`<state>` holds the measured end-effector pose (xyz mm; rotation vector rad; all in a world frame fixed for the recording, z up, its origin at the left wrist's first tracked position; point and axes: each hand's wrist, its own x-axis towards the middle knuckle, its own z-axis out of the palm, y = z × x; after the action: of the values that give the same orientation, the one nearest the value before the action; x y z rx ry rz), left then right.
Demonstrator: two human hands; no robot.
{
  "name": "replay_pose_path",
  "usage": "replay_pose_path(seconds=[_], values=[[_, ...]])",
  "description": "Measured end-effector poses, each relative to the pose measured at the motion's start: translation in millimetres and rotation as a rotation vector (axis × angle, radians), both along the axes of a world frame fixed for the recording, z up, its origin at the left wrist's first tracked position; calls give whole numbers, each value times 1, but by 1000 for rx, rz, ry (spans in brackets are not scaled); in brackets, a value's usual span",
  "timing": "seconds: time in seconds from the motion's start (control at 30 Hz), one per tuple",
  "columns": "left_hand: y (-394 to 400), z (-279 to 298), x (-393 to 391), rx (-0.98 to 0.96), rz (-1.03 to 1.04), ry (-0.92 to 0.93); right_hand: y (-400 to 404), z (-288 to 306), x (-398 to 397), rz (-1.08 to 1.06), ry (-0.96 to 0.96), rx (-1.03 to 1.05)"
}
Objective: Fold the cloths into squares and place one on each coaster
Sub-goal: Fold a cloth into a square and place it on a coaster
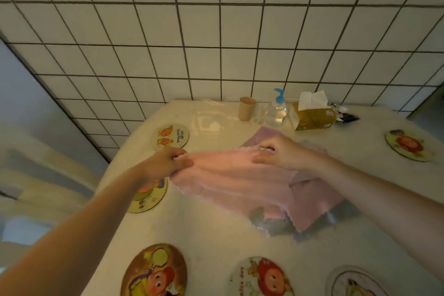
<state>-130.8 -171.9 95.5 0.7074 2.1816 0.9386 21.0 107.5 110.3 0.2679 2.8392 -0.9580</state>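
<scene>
Held cloth: a pink fuzzy cloth with a scalloped edge (pixel 230 175) is stretched above the middle of the pale glossy worktop (pixel 211 230), its long axis running left to right; its near edge sags towards the worktop.
Left hand: the left hand (pixel 168 163) is clamped on the cloth's left corner, thumb over fingers.
Right hand: the right hand (pixel 278 154) pinches the cloth's far edge near the right corner.
Other cloths: a heap of pink cloths (pixel 312 202) lies under and right of the held one; a lilac cloth (pixel 264 136) shows beyond the right hand.
Coasters: round cartoon-printed coasters sit bare: far left (pixel 171 136), partly under the left wrist (pixel 149 196), near left (pixel 155 271), near middle (pixel 260 277), near right (pixel 353 282), far right (pixel 408 145).
Far edge: a brown paper cup (pixel 247 108), a clear pump bottle with a blue top (pixel 277 110) and a yellow tissue box (pixel 312 115).
</scene>
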Motion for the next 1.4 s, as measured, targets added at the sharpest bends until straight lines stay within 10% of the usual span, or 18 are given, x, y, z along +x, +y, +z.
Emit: replay_pose_path(seconds=[0.6, 1.1, 1.4], values=[[-152, 24, -14, 210, 51, 885, -131, 10, -2, -30, 533, 202], [-224, -172, 94, -285, -342, 614, -179, -187, 100, 308, -88, 263], [-225, -174, 98, -173, -426, 745, -168, -195, 104, 401, 37, 307]])
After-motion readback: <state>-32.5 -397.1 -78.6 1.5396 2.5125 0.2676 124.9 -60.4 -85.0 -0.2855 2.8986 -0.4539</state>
